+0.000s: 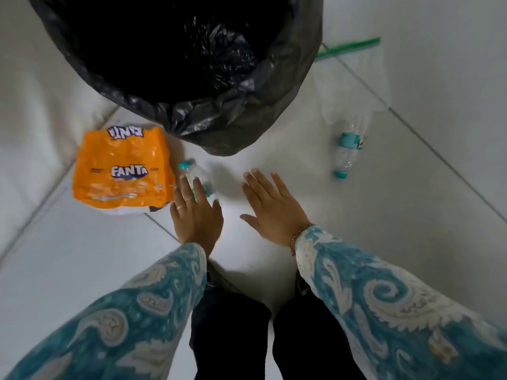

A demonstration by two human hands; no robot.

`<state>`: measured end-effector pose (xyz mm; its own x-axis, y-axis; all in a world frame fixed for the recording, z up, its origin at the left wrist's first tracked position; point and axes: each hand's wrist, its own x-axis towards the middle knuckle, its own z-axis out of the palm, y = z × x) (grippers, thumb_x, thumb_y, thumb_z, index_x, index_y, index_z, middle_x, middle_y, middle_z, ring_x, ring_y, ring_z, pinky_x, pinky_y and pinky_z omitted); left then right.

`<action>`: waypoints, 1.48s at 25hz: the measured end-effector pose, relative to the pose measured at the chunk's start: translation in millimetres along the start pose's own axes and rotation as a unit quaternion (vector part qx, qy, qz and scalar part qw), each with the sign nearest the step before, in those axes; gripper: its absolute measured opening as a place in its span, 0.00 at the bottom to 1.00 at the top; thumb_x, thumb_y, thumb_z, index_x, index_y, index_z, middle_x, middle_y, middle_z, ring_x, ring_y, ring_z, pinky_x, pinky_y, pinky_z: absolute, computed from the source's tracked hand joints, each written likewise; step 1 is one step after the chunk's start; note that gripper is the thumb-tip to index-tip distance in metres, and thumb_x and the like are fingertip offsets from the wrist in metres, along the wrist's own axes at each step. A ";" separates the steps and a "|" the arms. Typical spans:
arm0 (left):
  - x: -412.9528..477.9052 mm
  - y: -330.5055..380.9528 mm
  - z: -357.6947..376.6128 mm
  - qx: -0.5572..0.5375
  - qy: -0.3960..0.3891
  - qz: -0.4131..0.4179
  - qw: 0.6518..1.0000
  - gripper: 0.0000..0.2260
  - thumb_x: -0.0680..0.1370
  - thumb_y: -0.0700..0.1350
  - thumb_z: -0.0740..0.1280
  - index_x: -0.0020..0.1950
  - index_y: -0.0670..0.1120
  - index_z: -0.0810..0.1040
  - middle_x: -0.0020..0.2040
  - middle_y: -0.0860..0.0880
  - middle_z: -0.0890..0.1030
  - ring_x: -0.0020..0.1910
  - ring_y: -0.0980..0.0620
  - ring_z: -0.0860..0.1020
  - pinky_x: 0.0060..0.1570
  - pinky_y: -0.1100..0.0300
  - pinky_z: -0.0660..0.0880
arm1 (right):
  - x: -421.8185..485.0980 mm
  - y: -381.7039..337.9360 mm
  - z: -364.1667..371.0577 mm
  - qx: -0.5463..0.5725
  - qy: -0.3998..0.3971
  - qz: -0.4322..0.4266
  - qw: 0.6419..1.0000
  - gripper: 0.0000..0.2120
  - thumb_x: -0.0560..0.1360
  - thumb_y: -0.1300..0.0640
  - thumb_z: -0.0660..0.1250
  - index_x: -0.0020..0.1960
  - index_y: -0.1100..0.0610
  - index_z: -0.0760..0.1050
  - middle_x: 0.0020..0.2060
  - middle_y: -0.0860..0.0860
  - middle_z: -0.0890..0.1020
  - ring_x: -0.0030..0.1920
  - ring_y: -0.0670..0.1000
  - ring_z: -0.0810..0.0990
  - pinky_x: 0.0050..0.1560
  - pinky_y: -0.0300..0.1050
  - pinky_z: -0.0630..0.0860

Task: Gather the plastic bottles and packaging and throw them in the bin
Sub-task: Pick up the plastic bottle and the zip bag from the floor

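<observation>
Two clear plastic bottles lie on the floor, one by the left (196, 182) and one off to the right (349, 145). There is one orange wrapper (122, 171), one clear zip bag (356, 75), and one bin (175, 58) lined with black plastic.

Left hand (195, 215): palm down, fingers extended and spread, ring on one finger; arm in teal paisley sleeve. Right hand (270, 207): palm down, fingers splayed, empty; beaded bracelet at wrist, matching sleeve.
</observation>
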<state>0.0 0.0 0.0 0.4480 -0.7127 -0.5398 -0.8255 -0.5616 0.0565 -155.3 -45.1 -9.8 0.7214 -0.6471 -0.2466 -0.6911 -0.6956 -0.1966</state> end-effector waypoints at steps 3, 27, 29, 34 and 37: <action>25.5 -9.3 22.2 0.006 0.028 0.002 1.000 0.26 0.80 0.47 0.60 0.75 0.41 0.55 0.76 0.36 0.55 0.73 0.33 0.55 0.68 0.38 0.62 | 17.2 11.3 28.1 0.013 0.005 0.012 1.000 0.31 0.74 0.40 0.63 0.67 0.62 0.70 0.68 0.60 0.72 0.70 0.60 0.68 0.68 0.61 0.66; 15.5 177.1 20.1 -0.118 -0.044 0.158 0.979 0.30 0.77 0.35 0.64 0.75 0.47 0.56 0.78 0.41 0.47 0.74 0.40 0.57 0.68 0.48 0.66 | -6.3 158.9 25.2 0.188 0.026 0.453 0.871 0.31 0.74 0.69 0.60 0.74 0.52 0.58 0.76 0.63 0.45 0.64 0.66 0.65 0.60 0.58 0.74; 6.7 190.0 -4.6 -0.140 -0.047 0.136 0.980 0.30 0.77 0.37 0.64 0.76 0.48 0.54 0.78 0.43 0.47 0.75 0.41 0.56 0.69 0.49 0.64 | -17.0 159.6 1.2 0.177 0.046 0.407 0.895 0.32 0.73 0.69 0.64 0.73 0.52 0.61 0.75 0.64 0.49 0.62 0.66 0.68 0.56 0.58 0.77; 20.6 225.9 -44.7 -0.162 -0.048 0.137 0.976 0.29 0.79 0.36 0.61 0.76 0.49 0.53 0.78 0.44 0.47 0.75 0.41 0.51 0.71 0.47 0.61 | -20.0 194.0 -56.7 0.189 0.056 0.367 0.909 0.32 0.72 0.63 0.69 0.73 0.52 0.61 0.75 0.65 0.50 0.62 0.68 0.68 0.57 0.58 0.75; 38.8 255.3 -59.4 -0.167 -0.051 0.171 0.970 0.29 0.79 0.36 0.61 0.76 0.49 0.54 0.78 0.44 0.48 0.76 0.41 0.51 0.71 0.49 0.61 | -14.0 219.6 -72.3 0.179 0.069 0.347 0.918 0.34 0.67 0.64 0.74 0.70 0.54 0.66 0.73 0.68 0.57 0.59 0.70 0.73 0.53 0.60 0.78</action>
<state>-173.0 -196.0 43.4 0.1174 -0.8455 -0.5209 -0.7543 -0.4171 0.5070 -313.9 -211.3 19.1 0.0838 -0.9459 -0.3135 -0.9389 0.0305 -0.3429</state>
